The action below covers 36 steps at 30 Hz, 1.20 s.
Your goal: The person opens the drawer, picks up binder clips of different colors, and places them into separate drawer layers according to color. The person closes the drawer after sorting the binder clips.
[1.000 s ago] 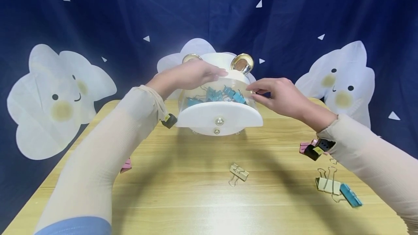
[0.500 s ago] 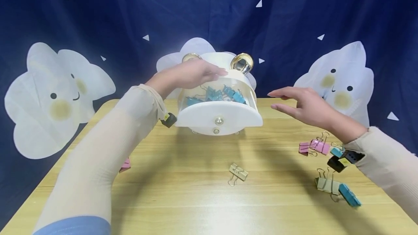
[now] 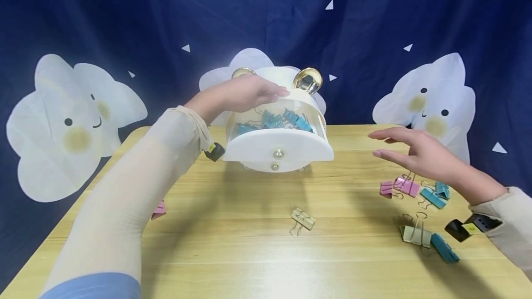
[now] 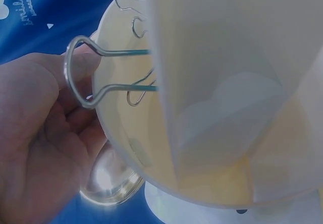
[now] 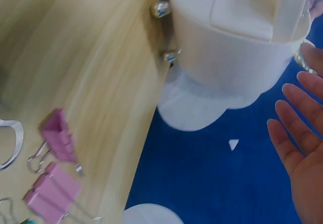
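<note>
A white drum-shaped storage box [image 3: 249, 146] with round golden ears [image 3: 308, 80] stands at the table's far side, its front compartment tipped outward. Several blue binder clips [image 3: 272, 120] lie inside behind the clear front. My left hand [image 3: 243, 96] holds the top of the box; in the left wrist view its curled fingers lie against the outside of the rim, beside a clip's wire handle [image 4: 73, 77]. My right hand [image 3: 432, 156] hovers to the right of the box, fingers spread and holding nothing. Below it lie pink binder clips [image 3: 406, 187] and blue binder clips [image 3: 433, 198].
A cream binder clip [image 3: 303, 219] lies mid-table. Another cream clip [image 3: 417, 236] touches or nearly touches a blue clip [image 3: 444, 248] at the right. One pink clip [image 3: 159, 210] shows partly behind the left sleeve. A dark blue curtain [image 3: 353, 36] hangs behind the wooden table [image 3: 232, 243].
My right hand has left the right side of the box and moved right and toward me, its fingers opening out. My left hand and the box have stayed in place.
</note>
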Each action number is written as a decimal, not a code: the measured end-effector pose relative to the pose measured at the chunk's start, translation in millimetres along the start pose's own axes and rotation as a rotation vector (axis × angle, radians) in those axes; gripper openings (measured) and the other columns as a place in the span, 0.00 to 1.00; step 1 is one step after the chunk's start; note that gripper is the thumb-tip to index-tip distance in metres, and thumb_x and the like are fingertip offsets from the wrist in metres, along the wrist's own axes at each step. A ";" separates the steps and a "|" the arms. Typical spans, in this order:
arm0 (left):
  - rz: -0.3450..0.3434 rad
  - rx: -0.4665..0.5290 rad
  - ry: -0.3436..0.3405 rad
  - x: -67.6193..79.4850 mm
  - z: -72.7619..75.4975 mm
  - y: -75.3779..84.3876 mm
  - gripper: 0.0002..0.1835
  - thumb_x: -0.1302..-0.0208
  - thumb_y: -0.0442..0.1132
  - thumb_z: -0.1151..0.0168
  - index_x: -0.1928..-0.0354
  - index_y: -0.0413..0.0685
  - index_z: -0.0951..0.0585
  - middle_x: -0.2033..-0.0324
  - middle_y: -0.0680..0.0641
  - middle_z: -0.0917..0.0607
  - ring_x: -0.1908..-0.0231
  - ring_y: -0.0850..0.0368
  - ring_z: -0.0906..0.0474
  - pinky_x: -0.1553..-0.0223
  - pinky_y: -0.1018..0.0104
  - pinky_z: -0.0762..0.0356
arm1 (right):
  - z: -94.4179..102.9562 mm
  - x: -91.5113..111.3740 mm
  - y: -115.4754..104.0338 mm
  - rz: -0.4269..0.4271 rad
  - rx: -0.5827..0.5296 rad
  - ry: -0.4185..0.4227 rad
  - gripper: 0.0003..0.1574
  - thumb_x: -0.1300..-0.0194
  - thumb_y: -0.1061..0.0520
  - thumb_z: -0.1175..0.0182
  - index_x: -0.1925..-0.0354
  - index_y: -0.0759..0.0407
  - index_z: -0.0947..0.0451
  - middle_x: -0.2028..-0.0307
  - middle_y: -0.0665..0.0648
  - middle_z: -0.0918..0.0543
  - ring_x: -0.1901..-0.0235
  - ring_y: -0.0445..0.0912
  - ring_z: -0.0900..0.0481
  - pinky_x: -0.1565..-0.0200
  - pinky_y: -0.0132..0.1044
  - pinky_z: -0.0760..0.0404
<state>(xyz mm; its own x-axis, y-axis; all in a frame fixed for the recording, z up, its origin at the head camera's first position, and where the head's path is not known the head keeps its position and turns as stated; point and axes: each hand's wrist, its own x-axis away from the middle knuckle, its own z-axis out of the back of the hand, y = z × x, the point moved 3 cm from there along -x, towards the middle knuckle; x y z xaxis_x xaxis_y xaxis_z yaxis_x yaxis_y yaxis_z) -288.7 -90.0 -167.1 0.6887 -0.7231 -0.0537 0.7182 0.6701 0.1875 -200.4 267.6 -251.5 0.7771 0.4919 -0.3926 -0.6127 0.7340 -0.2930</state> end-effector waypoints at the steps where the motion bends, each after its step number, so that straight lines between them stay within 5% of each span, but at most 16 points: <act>1: 0.000 0.000 0.001 0.1 0.1 -0.1 0.22 0.24 0.44 0.50 0.31 0.59 0.29 0.34 0.57 0.28 0.34 0.59 0.34 0.33 0.62 0.38 | 0.1 3.0 2.9 -0.001 0.001 0.002 0.25 0.37 0.57 0.32 0.42 0.48 0.21 0.46 0.48 0.18 0.53 0.48 0.22 0.55 0.24 0.29; 11: -0.009 0.015 0.006 2.3 -1.6 -2.9 0.21 0.24 0.43 0.51 0.31 0.58 0.29 0.34 0.57 0.28 0.34 0.60 0.35 0.33 0.64 0.38 | 0.2 34.6 34.9 -0.034 -0.014 0.028 0.27 0.41 0.61 0.30 0.43 0.50 0.20 0.49 0.50 0.17 0.52 0.28 0.27 0.55 0.16 0.32; 18: -0.003 0.020 0.006 6.2 -0.1 -4.1 0.22 0.24 0.43 0.51 0.31 0.58 0.29 0.34 0.57 0.29 0.34 0.60 0.34 0.34 0.63 0.38 | -1.7 55.3 57.7 -0.160 -0.001 0.011 0.25 0.39 0.57 0.30 0.43 0.50 0.20 0.49 0.45 0.19 0.54 0.23 0.30 0.57 0.15 0.35; 22: -0.018 0.013 0.017 6.3 2.2 -3.6 0.21 0.24 0.42 0.50 0.31 0.57 0.29 0.34 0.56 0.28 0.34 0.60 0.34 0.34 0.63 0.37 | 1.8 69.1 73.0 -0.225 0.060 -0.042 0.26 0.37 0.53 0.32 0.41 0.53 0.21 0.46 0.56 0.19 0.52 0.41 0.23 0.61 0.22 0.29; 27: -0.033 0.010 0.024 3.6 5.0 -2.4 0.22 0.24 0.43 0.50 0.31 0.57 0.29 0.34 0.56 0.28 0.34 0.61 0.34 0.34 0.64 0.37 | 4.7 85.7 91.6 -0.319 0.119 -0.133 0.27 0.35 0.51 0.34 0.42 0.62 0.24 0.45 0.74 0.24 0.54 0.70 0.24 0.63 0.54 0.20; 30: -0.021 0.020 0.010 1.9 4.1 -1.1 0.22 0.24 0.44 0.51 0.30 0.59 0.30 0.34 0.57 0.29 0.35 0.61 0.34 0.34 0.64 0.37 | 3.4 98.1 102.8 -0.352 0.188 -0.183 0.31 0.37 0.48 0.32 0.43 0.65 0.24 0.46 0.77 0.25 0.55 0.73 0.24 0.63 0.63 0.23; 36: -0.007 0.023 -0.006 2.4 -0.5 -0.3 0.22 0.24 0.43 0.51 0.30 0.59 0.30 0.34 0.57 0.29 0.34 0.61 0.35 0.33 0.65 0.38 | -7.5 118.9 121.5 -0.297 0.269 -0.204 0.35 0.46 0.50 0.26 0.45 0.65 0.24 0.51 0.78 0.23 0.55 0.73 0.24 0.63 0.62 0.23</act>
<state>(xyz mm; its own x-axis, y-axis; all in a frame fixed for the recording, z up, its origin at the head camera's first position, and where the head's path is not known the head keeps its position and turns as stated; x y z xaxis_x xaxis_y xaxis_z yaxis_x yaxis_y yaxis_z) -287.2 -91.8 -167.8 0.6831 -0.7287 -0.0493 0.7204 0.6612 0.2093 -183.5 411.7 -340.3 0.9428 0.3037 -0.1378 -0.3202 0.9397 -0.1198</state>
